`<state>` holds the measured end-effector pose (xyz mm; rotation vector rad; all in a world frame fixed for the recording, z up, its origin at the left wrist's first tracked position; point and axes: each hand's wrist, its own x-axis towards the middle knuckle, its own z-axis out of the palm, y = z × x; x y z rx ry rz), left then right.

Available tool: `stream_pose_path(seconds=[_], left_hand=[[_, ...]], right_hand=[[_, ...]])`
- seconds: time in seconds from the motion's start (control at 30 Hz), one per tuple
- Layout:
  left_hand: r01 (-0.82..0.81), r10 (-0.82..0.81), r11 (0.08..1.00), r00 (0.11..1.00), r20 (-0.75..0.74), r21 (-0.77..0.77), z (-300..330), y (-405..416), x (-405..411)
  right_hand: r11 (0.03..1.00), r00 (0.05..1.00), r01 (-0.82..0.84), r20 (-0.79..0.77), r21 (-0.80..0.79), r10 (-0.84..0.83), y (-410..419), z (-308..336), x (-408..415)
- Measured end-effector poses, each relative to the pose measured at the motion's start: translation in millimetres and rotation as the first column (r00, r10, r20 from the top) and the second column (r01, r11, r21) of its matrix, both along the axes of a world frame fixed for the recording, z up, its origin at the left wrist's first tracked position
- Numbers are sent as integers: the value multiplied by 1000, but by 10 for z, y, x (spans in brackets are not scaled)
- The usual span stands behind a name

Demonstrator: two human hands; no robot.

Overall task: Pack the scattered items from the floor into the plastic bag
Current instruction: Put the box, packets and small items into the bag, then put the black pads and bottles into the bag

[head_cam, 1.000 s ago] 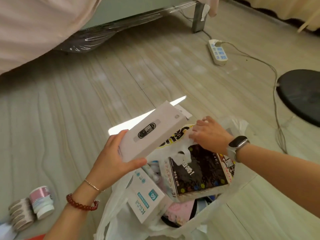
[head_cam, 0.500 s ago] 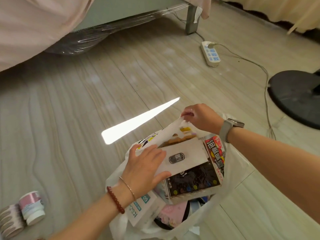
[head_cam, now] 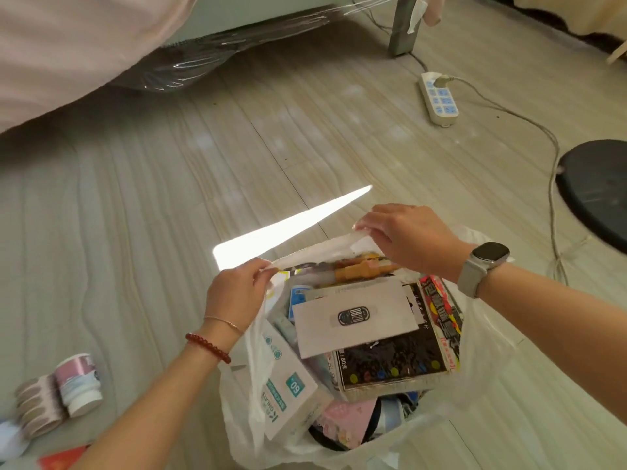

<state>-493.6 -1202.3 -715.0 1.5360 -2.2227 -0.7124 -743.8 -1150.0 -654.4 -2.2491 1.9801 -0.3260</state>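
A white plastic bag [head_cam: 481, 378] stands open on the floor in front of me, full of boxes. A flat white box with a black oval label [head_cam: 353, 317] lies on top, over a black snack box with red print [head_cam: 400, 361]. A white and teal box [head_cam: 285, 381] leans at the bag's left side. My left hand [head_cam: 237, 293] pinches the bag's far rim at the left. My right hand [head_cam: 403, 239], with a watch on the wrist, pinches the same rim at the right. Rolls of tape [head_cam: 57, 391] lie on the floor at the lower left.
A bed with pink bedding [head_cam: 68, 45] fills the top left, its metal leg [head_cam: 402, 32] at the top. A power strip [head_cam: 439, 100] and its cable run along the right. A black round base [head_cam: 597, 191] sits at the right edge. A red item [head_cam: 61, 461] shows at the bottom left.
My left hand put the white box into the bag, let go of it and moved up to grip the bag's rim. My right hand lifted the rim.
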Motion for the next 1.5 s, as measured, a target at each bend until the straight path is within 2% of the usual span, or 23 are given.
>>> stream_pose_path(seconds=[0.07, 0.17, 0.23, 0.37, 0.47, 0.6, 0.8, 0.97, 1.07, 1.13, 1.23, 1.37, 1.43, 1.5], left_hand=[[90, -94, 992, 995, 37, 85, 46, 35, 10], [157, -171, 968, 983, 60, 196, 105, 120, 83], [83, -103, 977, 990, 94, 195, 189, 145, 229], [-77, 22, 977, 963, 268, 199, 403, 257, 665], [-301, 239, 932, 929, 281, 201, 640, 529, 1043], [-587, 537, 787, 804, 256, 189, 828, 1196, 1663], [-853, 809, 456, 516, 282, 253, 669, 2225, 2428], [-908, 856, 275, 381, 350, 316, -87, 2468, 3002], [-926, 850, 196, 325, 415, 323, -591, 2367, 3304], [-935, 843, 134, 281, 458, 327, -856, 2285, 3448], [-948, 812, 139, 274, 515, 285, -1122, 2214, 3587], [-955, 828, 191, 281, 486, 227, -1117, 2170, 3603], [-940, 875, 170, 283, 393, 297, -1058, 2118, 3650], [-912, 934, 187, 280, 221, 365, -996, 2116, 3667]], right_hand=[[971, 991, -129, 59, 202, 119, 40, 4, 139], [906, 955, -296, 103, 303, 277, 48, -11, 424], [864, 927, -374, 118, 337, 355, -20, -13, 660], [816, 885, -463, 135, 347, 446, -173, 68, 1157], [764, 829, -559, 195, 321, 524, -197, 94, 1549], [708, 779, -623, 345, 333, 523, -76, 66, 2136], [579, 706, -703, 307, 413, 638, 221, -131, 2883], [664, 737, -674, 348, 323, 579, 350, -549, 3590], [746, 795, -562, 482, 358, 368, 408, -857, 4096], [781, 800, -495, 549, 380, 240, 454, -1051, 4331], [820, 772, -456, 613, 347, 171, 480, -1244, 4487], [833, 737, -415, 673, 366, 71, 514, -1273, 4560], [823, 737, -418, 673, 385, 59, 554, -1241, 4543], [794, 743, -439, 667, 421, 58, 606, -1194, 4448]])
